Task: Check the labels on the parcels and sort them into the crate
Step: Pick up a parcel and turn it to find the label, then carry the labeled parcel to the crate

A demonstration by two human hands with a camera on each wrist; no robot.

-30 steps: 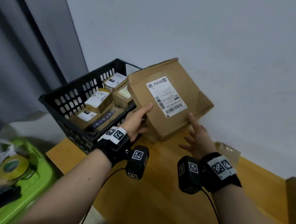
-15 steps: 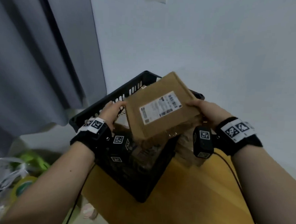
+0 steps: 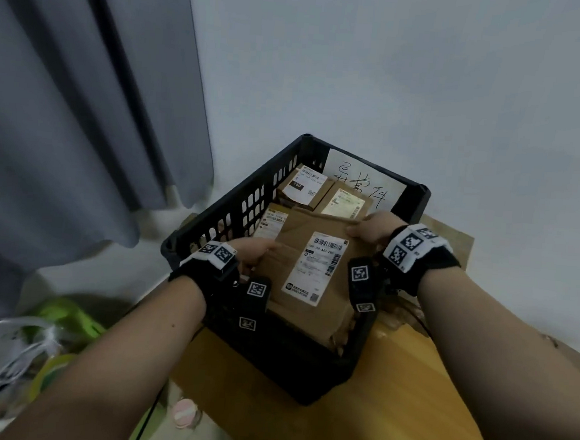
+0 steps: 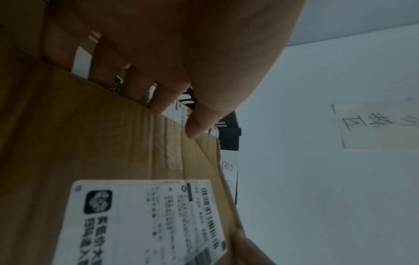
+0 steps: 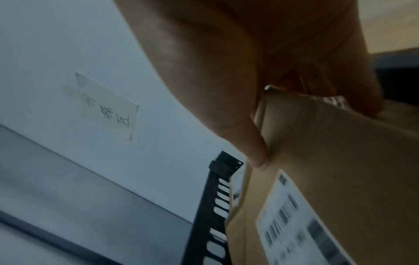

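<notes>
A flat brown cardboard parcel [image 3: 300, 255] with a white shipping label [image 3: 314, 268] lies inside the black slotted crate [image 3: 234, 212], on top of smaller labelled boxes [image 3: 304, 186]. My left hand [image 3: 255, 251] grips the parcel's left edge, thumb on top and fingers underneath, as the left wrist view shows on the parcel [image 4: 127, 147]. My right hand [image 3: 372, 230] pinches the far right corner of the parcel [image 5: 328, 161], thumb on the top face. The label faces up.
The crate stands on a wooden table [image 3: 388, 415] against a pale wall. A handwritten paper sign [image 3: 363, 183] sits at the crate's back wall. Grey curtain [image 3: 84, 102] hangs to the left. A green bin [image 3: 65, 321] with plastic bags lies below left.
The parcel has gone from being held up over the table, across over the crate, and down into it onto the smaller boxes. Both hands keep hold of it.
</notes>
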